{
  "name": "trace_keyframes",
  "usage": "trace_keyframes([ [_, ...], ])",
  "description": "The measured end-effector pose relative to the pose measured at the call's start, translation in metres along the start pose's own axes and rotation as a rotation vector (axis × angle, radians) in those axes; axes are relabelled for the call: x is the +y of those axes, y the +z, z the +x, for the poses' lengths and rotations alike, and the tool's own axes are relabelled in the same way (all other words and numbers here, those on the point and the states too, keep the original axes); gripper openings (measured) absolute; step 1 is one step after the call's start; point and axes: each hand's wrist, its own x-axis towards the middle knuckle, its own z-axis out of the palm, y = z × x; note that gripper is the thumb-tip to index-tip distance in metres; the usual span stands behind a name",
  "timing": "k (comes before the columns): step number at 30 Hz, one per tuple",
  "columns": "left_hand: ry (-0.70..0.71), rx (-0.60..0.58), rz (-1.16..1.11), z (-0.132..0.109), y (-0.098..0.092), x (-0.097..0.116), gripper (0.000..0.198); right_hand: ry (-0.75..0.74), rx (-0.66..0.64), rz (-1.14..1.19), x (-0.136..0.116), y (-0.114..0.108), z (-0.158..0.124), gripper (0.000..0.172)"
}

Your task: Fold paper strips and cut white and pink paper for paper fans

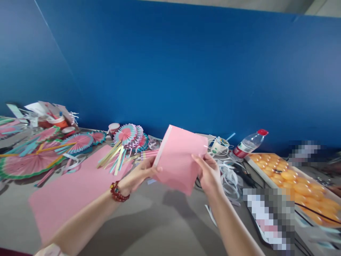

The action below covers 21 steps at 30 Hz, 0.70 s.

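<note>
Held up above the grey table is a folded sheet of pink paper (178, 156), with a pale strip along its left edge. My left hand (142, 174) grips it by that left edge, thumb on the front and fingers behind. On the right side, my right hand (209, 170) pinches the sheet near its edge, the thumb lying on the front face. Below my left forearm a larger pink sheet (80, 188) lies flat on the table. Pleated pink and blue paper rosettes (128, 135) with paper streamers stand behind my left hand.
Paper fans (34, 165) and a red cup of tools (57, 122) crowd the left. To the right are white strips (229, 177), a plastic bottle (246, 145) with a red cap, a tray of orange round pieces (298, 181) and a blurred-out flat object. A blue partition (170, 64) rises behind.
</note>
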Motion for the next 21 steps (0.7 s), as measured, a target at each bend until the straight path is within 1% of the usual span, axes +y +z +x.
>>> trace_keyframes([
  [1, -0.014, 0.000, 0.044, 0.000, 0.004, -0.002, 0.037, -0.034, 0.027, -0.004, 0.002, -0.002, 0.003, 0.026],
  [2, -0.010, 0.028, 0.085, 0.000, 0.006, -0.004, 0.033, -0.064, 0.038, -0.018, 0.003, -0.004, 0.006, 0.026],
  [4, 0.042, 0.149, 0.155, 0.000, 0.007, -0.004, 0.029, -0.100, 0.026, -0.068, 0.003, -0.009, 0.012, 0.027],
  [6, 0.126, 0.276, 0.295, -0.001, 0.004, -0.001, 0.023, -0.166, 0.040, -0.143, -0.002, -0.016, 0.017, 0.034],
  [7, 0.167, 0.306, 0.418, -0.002, 0.001, 0.001, 0.019, -0.241, 0.077, -0.192, -0.007, -0.019, 0.017, 0.038],
  [8, 0.199, 0.303, 0.559, -0.004, -0.001, 0.004, 0.016, -0.353, 0.139, -0.253, -0.013, -0.021, 0.016, 0.040],
  [9, 0.221, 0.273, 0.697, -0.006, -0.002, 0.008, 0.014, -0.510, 0.220, -0.335, -0.020, -0.022, 0.012, 0.042],
  [10, 0.236, 0.218, 0.814, -0.009, -0.001, 0.010, 0.013, -0.635, 0.225, -0.450, -0.028, -0.022, 0.006, 0.050],
  [11, 0.251, 0.146, 0.904, -0.012, 0.000, 0.013, 0.012, -0.726, 0.161, -0.557, -0.035, -0.020, -0.001, 0.053],
  [12, 0.271, 0.070, 0.969, -0.016, 0.003, 0.015, 0.010, -0.760, 0.021, -0.654, -0.041, -0.015, -0.009, 0.049],
  [13, 0.293, 0.000, 1.015, -0.019, 0.007, 0.017, 0.008, -0.768, -0.180, -0.770, -0.045, -0.010, -0.018, 0.045],
  [14, 0.321, -0.056, 1.056, -0.023, 0.011, 0.018, 0.007, -0.794, -0.371, -0.863, -0.047, -0.003, -0.026, 0.046],
  [15, 0.349, -0.105, 1.092, -0.026, 0.015, 0.020, 0.006, -0.820, -0.517, -0.938, -0.048, 0.005, -0.033, 0.049],
  [16, 0.374, -0.143, 1.117, -0.029, 0.019, 0.021, 0.007, -0.844, -0.629, -0.994, -0.047, 0.012, -0.039, 0.052],
  [17, 0.392, -0.170, 1.132, -0.032, 0.022, 0.022, 0.009, -0.859, -0.716, -1.032, -0.045, 0.018, -0.043, 0.054],
  [18, 0.401, -0.181, 1.140, -0.035, 0.023, 0.024, 0.011, -0.860, -0.771, -1.056, -0.044, 0.023, -0.046, 0.054],
  [19, 0.403, -0.181, 1.142, -0.037, 0.024, 0.026, 0.013, -0.853, -0.797, -1.072, -0.042, 0.026, -0.048, 0.052],
  [21, 0.394, -0.133, 1.112, -0.039, 0.023, 0.029, 0.012, -0.828, -0.785, -1.084, -0.040, 0.027, -0.048, 0.044],
])
